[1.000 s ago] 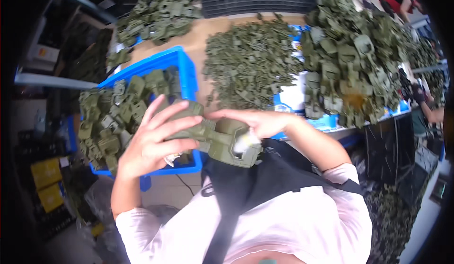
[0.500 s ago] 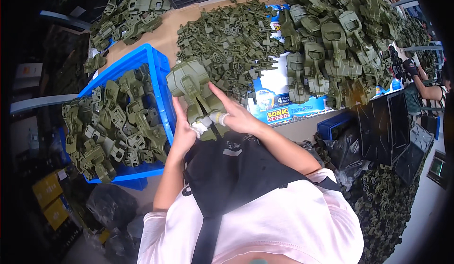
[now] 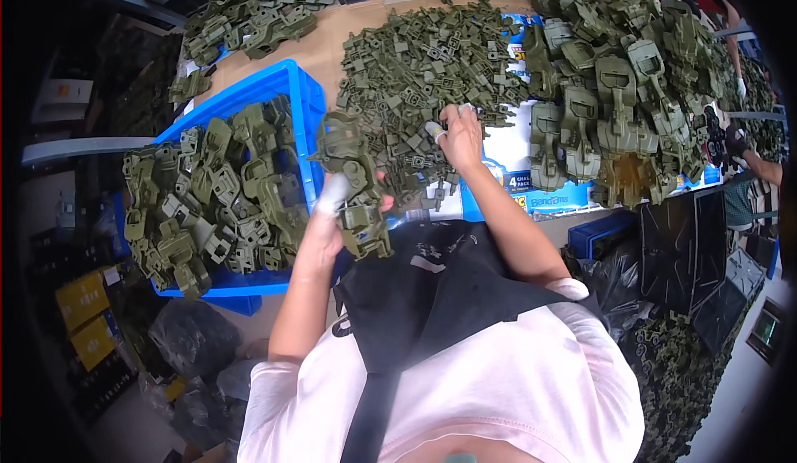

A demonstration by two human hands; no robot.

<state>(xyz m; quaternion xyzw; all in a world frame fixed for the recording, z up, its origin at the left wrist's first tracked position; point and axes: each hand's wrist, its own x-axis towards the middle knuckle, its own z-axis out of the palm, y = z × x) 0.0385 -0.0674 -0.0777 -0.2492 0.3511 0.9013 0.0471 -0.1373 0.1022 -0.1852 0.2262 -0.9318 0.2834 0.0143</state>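
Left hand: (image 3: pixel 324 229) clamped on the olive part (image 3: pixel 357 185), white-covered thumb on its near side, fingertips showing past its right edge.
Olive part: in the left hand, long axis pointing away from the wearer, beside the bin's right wall.
Right hand: (image 3: pixel 462 141) fingers bent, at the near-right of the small parts (image 3: pixel 415 81); can't tell if it grips one.
Small parts: loose heap on the counter (image 3: pixel 328 48), under and beyond the right hand.
Blue bin: (image 3: pixel 310 102) left of the left hand, loaded with larger green pieces (image 3: pixel 220 185).
Large-part pile: (image 3: pixel 610 110) right of the right hand.
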